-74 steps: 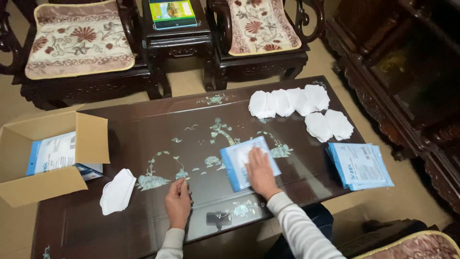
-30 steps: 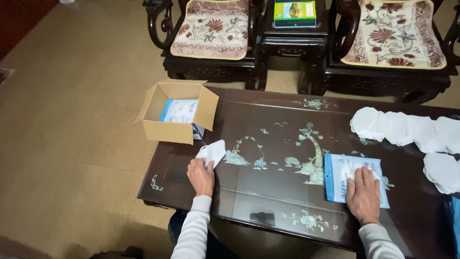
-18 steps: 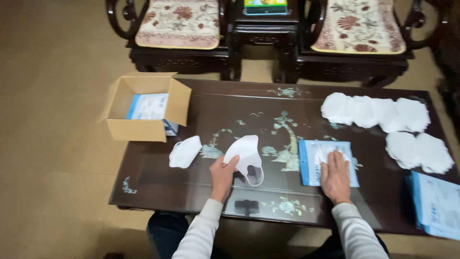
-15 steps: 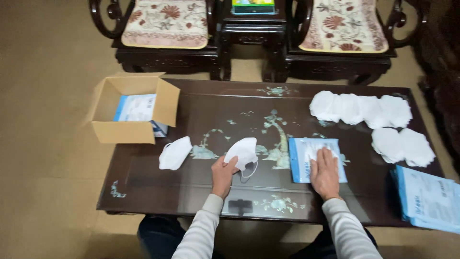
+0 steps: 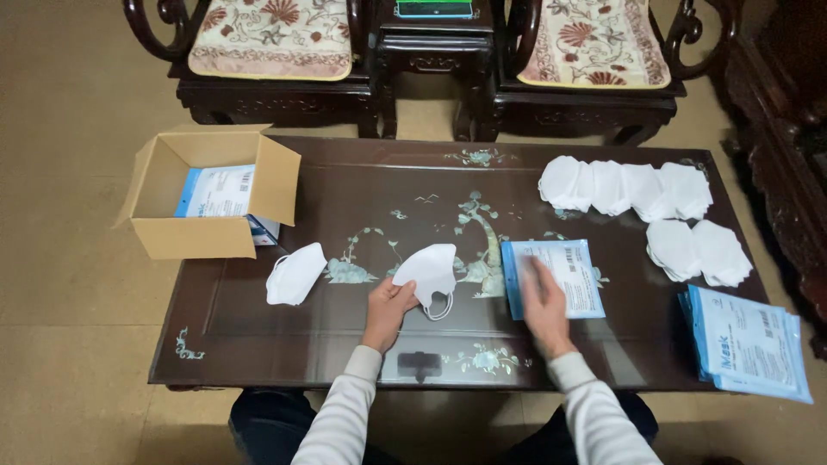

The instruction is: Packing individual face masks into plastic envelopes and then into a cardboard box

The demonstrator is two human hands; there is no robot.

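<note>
Your left hand [image 5: 386, 306] is closed on a folded white mask [image 5: 427, 271], pinching its lower left edge and holding it just above the desk [image 5: 258, 327], its ear loop dangling beneath. A moment ago this hand was out near the cardboard box; it has since brought the mask in toward the centre. Your right hand [image 5: 544, 303] lies open and flat, blurred, on the blue-and-white pouch [image 5: 564, 275], as it did before; mask and pouch now sit just beside each other. A second white mask [image 5: 295, 274] lies loose on the desk to your left, near the open cardboard box [image 5: 207, 202] with more pouches inside. Farther right, well apart, are rows of masks [image 5: 624, 188], a smaller pile [image 5: 698, 251] and a stack of pouches [image 5: 748, 344]. Nothing lies between mask and pouch.
</note>
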